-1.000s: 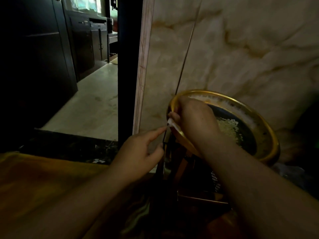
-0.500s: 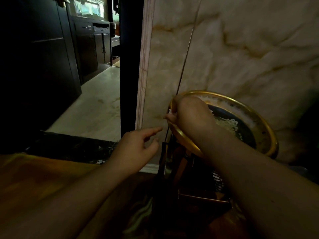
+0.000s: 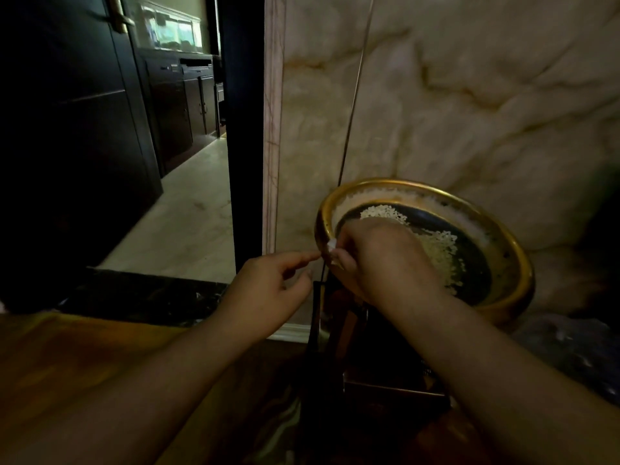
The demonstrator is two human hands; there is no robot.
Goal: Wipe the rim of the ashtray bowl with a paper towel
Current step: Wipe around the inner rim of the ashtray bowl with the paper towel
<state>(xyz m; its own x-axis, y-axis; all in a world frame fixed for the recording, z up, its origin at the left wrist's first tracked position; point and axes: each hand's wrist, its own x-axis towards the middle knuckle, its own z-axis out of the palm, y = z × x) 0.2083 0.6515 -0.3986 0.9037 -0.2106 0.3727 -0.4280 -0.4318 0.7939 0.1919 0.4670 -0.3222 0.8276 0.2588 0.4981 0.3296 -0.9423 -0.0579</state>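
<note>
Centre frame: left hand (image 3: 268, 290) loosely open, forefinger out toward bowl edge, holding nothing. Right of centre: right hand (image 3: 379, 260) pinched on small white paper towel (image 3: 331, 245), pressed at left rim of gold bowl (image 3: 516, 263). Wiping apparently underway; far and right rim likely left. Pale grit inside.

One ashtray bowl (image 3: 513, 260); one paper towel (image 3: 331, 244) scrap; two hands — left hand (image 3: 268, 290), right hand (image 3: 385, 260).
</note>
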